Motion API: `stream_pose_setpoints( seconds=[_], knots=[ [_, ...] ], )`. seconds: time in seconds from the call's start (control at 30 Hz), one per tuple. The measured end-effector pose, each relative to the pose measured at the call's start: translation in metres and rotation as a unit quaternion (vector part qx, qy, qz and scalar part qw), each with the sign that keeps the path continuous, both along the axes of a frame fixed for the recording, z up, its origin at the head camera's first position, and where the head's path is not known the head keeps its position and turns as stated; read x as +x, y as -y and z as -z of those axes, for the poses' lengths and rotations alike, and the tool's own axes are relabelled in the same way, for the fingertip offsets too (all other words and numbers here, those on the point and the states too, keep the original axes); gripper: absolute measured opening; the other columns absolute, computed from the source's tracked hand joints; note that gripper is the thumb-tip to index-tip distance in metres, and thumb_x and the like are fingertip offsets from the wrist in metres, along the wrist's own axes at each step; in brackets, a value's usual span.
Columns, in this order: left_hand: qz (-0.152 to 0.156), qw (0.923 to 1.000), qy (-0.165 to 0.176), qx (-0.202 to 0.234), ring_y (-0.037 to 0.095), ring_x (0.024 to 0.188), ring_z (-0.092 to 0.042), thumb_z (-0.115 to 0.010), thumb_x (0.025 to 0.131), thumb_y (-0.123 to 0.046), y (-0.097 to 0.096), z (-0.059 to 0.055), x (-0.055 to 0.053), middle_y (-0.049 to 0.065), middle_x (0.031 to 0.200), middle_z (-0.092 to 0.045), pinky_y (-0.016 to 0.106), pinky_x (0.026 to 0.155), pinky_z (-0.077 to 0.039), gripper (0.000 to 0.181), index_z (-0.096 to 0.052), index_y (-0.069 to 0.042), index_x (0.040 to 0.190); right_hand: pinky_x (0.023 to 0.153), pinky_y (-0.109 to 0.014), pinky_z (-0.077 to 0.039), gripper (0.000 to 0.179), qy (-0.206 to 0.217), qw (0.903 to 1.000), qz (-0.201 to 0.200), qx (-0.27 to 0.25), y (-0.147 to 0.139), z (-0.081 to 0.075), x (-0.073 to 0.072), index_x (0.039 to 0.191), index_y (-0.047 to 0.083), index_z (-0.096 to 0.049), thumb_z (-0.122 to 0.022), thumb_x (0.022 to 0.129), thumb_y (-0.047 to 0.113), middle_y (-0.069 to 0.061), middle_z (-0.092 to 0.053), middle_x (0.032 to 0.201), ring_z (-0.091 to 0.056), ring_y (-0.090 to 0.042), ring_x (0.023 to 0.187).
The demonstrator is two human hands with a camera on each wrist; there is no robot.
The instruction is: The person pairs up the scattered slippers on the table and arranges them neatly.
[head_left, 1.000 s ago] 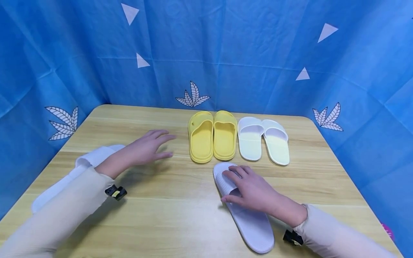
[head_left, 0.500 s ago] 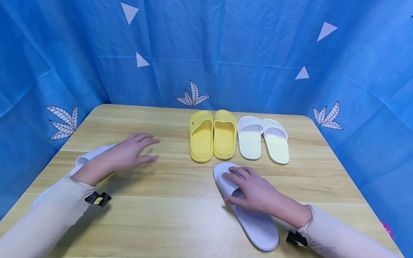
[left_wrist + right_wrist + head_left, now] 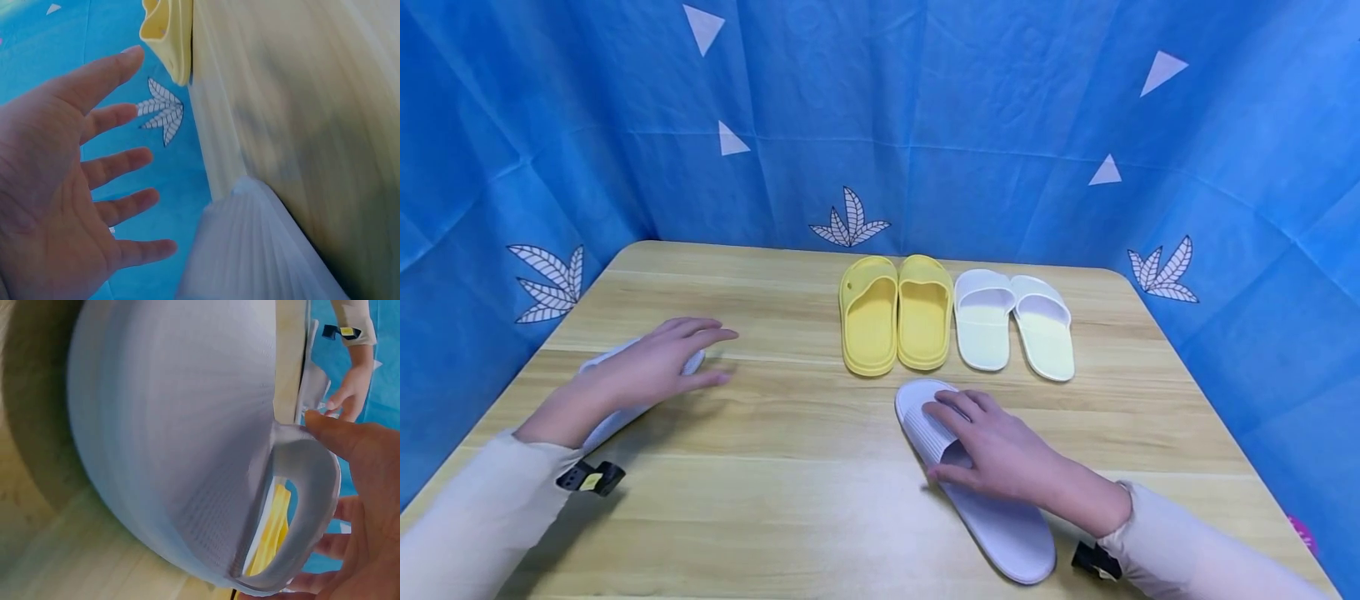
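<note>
My left hand [image 3: 640, 367] hovers over a white slipper [image 3: 613, 429] at the table's left, its fingers spread and holding nothing. The hand covers much of that slipper in the head view. In the left wrist view, the slipper's ribbed upper [image 3: 250, 250] shows beside the left palm [image 3: 50, 181], apart from it. My right hand [image 3: 1003, 454] holds a second white slipper [image 3: 1011, 533] by its ribbed strap [image 3: 928, 433]. This slipper lies sole down, slanting, with its toe pointing away. In the right wrist view, my right thumb [image 3: 337, 434] is at one side of the strap [image 3: 319, 469] and the other fingers reach round it.
A pair of yellow slippers [image 3: 871, 333] stands side by side at the back of the wooden table [image 3: 760, 517]. Right of them lies a pair of smaller white slippers [image 3: 983, 337], toes touching. A blue patterned curtain [image 3: 985, 108] surrounds the table's back and sides.
My left hand has drawn left and nearer, over the left slipper. The right hand has shifted slightly right, and the heel of its slipper has swung a little to the right.
</note>
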State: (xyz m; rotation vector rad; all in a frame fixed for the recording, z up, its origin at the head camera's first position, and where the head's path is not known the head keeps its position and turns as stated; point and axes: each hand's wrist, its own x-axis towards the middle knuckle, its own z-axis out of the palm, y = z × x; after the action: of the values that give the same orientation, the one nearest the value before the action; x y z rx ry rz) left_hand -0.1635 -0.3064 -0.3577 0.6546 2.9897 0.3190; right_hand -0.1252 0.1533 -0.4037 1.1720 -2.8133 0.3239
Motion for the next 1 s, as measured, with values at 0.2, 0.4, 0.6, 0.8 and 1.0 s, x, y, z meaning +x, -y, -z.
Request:
stream_pose_setpoints(
  seconds=[0.2, 0.4, 0.6, 0.8, 1.0],
  knots=[
    [-0.011, 0.9999, -0.006, -0.004, 0.045, 0.133, -0.033, -0.065, 0.090, -0.052, 0.016, 0.002, 0.008, 0.022, 0.144, -0.043, 0.066, 0.105, -0.027, 0.067, -0.050, -0.012, 0.142, 0.097, -0.049, -0.046, 0.075, 0.005, 0.9997, -0.025, 0.000, 0.001, -0.001, 0.000, 0.144, 0.018, -0.047, -0.069, 0.083, 0.058, -0.006, -0.046, 0.144, -0.043, -0.032, 0.131],
    [-0.028, 0.9996, 0.005, -0.006, 0.046, 0.132, -0.032, -0.066, 0.088, -0.054, 0.033, 0.006, 0.019, 0.022, 0.144, -0.042, 0.068, 0.102, -0.028, 0.069, -0.051, -0.012, 0.141, 0.093, -0.050, -0.049, 0.077, 0.005, 0.9994, -0.034, 0.005, -0.001, -0.002, 0.000, 0.145, 0.020, -0.047, -0.068, 0.082, 0.061, -0.005, -0.045, 0.146, -0.043, -0.032, 0.131],
    [-0.027, 0.9993, -0.023, -0.012, 0.048, 0.128, -0.035, -0.068, 0.086, -0.054, 0.047, 0.007, 0.030, 0.023, 0.141, -0.044, 0.069, 0.099, -0.031, 0.069, -0.053, -0.012, 0.139, 0.086, -0.051, -0.052, 0.076, 0.005, 0.9994, -0.035, 0.006, -0.001, -0.003, 0.001, 0.146, 0.023, -0.047, -0.067, 0.083, 0.062, -0.003, -0.045, 0.147, -0.043, -0.031, 0.130],
    [-0.021, 0.9984, -0.048, -0.021, 0.049, 0.127, -0.036, -0.072, 0.084, -0.051, 0.058, 0.012, 0.037, 0.024, 0.142, -0.043, 0.069, 0.097, -0.031, 0.069, -0.053, -0.012, 0.138, 0.082, -0.049, -0.053, 0.075, -0.006, 0.9993, -0.037, 0.008, -0.003, -0.002, 0.001, 0.144, 0.023, -0.048, -0.068, 0.083, 0.061, -0.003, -0.046, 0.146, -0.044, -0.029, 0.129],
    [-0.039, 0.9973, -0.056, -0.028, 0.051, 0.127, -0.035, -0.075, 0.082, -0.049, 0.074, 0.019, 0.040, 0.024, 0.143, -0.041, 0.070, 0.097, -0.030, 0.073, -0.051, -0.012, 0.140, 0.077, -0.050, -0.054, 0.076, -0.016, 0.9988, -0.045, 0.008, -0.004, -0.002, 0.000, 0.145, 0.024, -0.047, -0.067, 0.083, 0.062, -0.003, -0.046, 0.146, -0.044, -0.029, 0.129]
  ],
)
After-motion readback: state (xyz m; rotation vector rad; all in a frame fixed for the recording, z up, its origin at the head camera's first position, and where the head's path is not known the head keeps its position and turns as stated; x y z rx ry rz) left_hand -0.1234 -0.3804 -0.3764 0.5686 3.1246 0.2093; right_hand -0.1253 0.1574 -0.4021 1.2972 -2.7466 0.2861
